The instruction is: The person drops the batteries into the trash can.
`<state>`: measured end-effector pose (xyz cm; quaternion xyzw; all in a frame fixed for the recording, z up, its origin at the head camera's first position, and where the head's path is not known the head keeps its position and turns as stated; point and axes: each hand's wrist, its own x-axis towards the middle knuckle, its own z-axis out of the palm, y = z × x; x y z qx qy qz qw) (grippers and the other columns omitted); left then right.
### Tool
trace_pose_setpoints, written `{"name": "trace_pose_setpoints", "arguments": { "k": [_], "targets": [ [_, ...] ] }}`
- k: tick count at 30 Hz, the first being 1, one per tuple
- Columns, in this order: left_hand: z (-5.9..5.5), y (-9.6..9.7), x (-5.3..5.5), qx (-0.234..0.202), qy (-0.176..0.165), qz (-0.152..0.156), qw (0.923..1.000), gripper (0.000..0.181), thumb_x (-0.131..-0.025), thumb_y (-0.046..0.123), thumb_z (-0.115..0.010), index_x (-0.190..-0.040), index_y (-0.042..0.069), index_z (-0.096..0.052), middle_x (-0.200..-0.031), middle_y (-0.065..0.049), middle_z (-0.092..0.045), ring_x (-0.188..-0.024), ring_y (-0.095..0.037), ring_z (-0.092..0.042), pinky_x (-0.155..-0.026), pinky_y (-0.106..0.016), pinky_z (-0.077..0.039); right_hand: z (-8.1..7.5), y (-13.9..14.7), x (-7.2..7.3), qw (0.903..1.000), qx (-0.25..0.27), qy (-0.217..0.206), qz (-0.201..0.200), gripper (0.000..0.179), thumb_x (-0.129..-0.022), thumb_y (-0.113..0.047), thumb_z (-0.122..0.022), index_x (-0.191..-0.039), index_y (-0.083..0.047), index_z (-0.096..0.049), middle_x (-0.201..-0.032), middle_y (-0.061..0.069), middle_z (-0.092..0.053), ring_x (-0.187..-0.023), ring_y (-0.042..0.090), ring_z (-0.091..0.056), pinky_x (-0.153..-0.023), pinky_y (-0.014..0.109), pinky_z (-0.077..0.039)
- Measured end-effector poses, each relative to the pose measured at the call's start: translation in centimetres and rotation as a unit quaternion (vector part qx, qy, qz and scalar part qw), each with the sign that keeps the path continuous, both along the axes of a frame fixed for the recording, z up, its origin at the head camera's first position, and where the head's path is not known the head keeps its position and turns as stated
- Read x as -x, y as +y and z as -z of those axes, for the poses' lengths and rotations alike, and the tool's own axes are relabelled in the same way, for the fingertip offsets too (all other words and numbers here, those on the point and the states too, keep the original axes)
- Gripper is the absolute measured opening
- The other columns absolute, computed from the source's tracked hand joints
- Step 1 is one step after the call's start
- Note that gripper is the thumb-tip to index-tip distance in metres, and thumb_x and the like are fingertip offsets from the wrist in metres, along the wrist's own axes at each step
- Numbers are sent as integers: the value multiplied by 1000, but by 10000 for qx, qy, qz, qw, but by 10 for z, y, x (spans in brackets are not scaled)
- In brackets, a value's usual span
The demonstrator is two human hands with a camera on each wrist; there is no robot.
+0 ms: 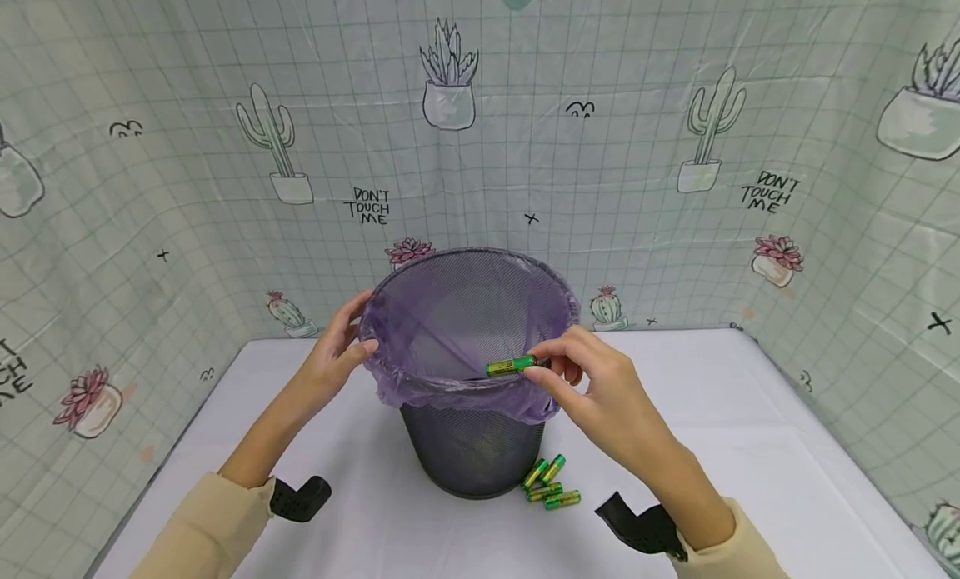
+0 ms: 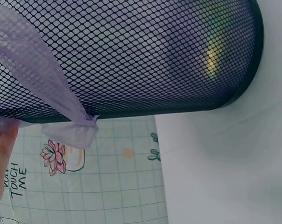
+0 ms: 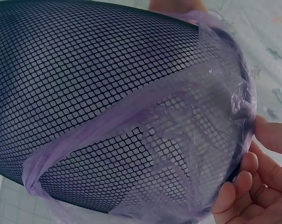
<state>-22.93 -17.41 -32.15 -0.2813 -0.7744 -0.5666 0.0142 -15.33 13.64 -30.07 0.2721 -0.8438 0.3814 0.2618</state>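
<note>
A black mesh trash bin (image 1: 474, 454) stands upright on the white table, lined with a thin purple bag (image 1: 465, 400) folded over its rim. At the bin's left side, my left hand (image 1: 339, 346) holds the lined rim between thumb and fingers. Between thumb and index finger, my right hand (image 1: 592, 375) pinches a green and yellow battery (image 1: 510, 366) just over the front right of the rim. Several similar batteries (image 1: 553, 483) lie on the table by the bin's right foot. Through the mesh in the left wrist view, a blurred yellow-green patch (image 2: 211, 60) shows low down.
The white table (image 1: 750, 446) extends on both sides of the bin. A cloth wall (image 1: 525, 171) printed with cacti and a grid encloses the back and sides. Black straps (image 1: 303, 500) hang at both wrists.
</note>
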Motion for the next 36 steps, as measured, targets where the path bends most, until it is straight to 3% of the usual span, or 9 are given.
{"name": "trace_pose_setpoints", "arguments": {
  "k": [9,20,27,36],
  "targets": [
    [-1,1,0,2,13,-20,10000,65,-93,15,-41,-148,3,-9,-147,-23,-16,-129,-40,-28,-88,-10,-38,-1,-1,1,9998,-53,172,-63,8,-83,-5,-66,-88,-10,-70,-77,-10,-50,-69,2,-45,-60,18,-41],
    [-1,1,0,20,0,-21,10000,64,-95,16,-42,-148,3,-9,-146,-23,-16,-129,-40,-28,-87,-9,-38,5,6,-4,9997,213,-101,36,9,-85,-5,-63,-91,-12,-61,-80,-10,-53,-70,4,-47,-61,18,-41],
    [-1,1,0,-9,5,-12,10000,63,-94,15,-41,-148,3,-9,-146,-23,-17,-129,-40,-29,-88,-10,-38,28,23,-8,9961,595,-502,408,7,-87,-5,-62,-90,-10,-58,-78,-8,-55,-68,5,-49,-61,19,-42],
    [-1,1,0,-28,21,-23,10000,63,-95,16,-42,-148,3,-10,-146,-23,-17,-128,-40,-29,-88,-9,-38,70,40,-9,9817,525,-1629,830,5,-88,-16,-62,-92,-13,-64,-80,-7,-57,-71,3,-49,-62,20,-43]
  ]
}}
